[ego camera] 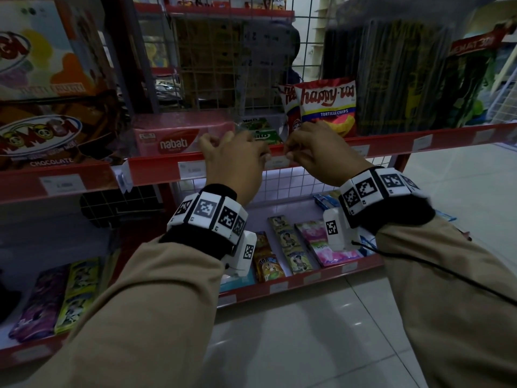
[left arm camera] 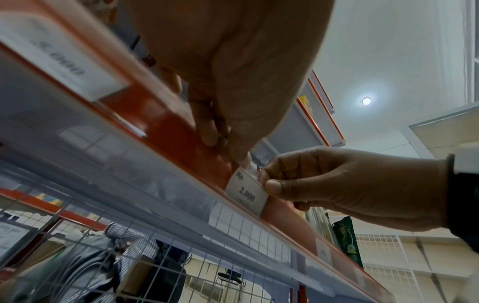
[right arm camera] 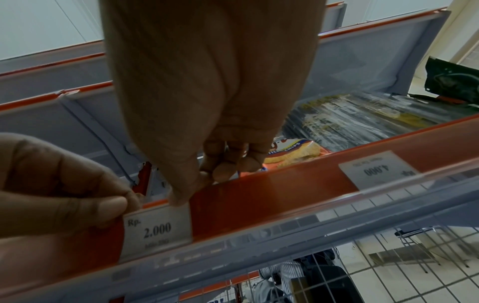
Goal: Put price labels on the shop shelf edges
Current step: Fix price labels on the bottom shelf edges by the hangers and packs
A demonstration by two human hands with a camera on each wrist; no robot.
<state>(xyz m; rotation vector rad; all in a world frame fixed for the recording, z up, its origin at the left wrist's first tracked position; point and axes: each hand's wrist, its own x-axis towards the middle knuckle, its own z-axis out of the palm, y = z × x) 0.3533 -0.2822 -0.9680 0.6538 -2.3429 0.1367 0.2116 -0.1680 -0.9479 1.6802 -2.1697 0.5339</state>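
A white price label reading "Rp. 2.000" sits in the clear strip on the red shelf edge, below the green Milo packs. My left hand pinches its upper left corner, thumb on the front face. My right hand pinches its right edge between thumb and forefinger. The left wrist view shows the label with my right thumb on it. In the right wrist view the label lies low in the strip, between my left thumb and my right thumb.
More labels sit along this edge: one to the left and a "4.000" one to the right. A nabati box and a tortilla chips bag stand on the shelf. Sachets lie on the lower shelf. A person stands behind the wire mesh.
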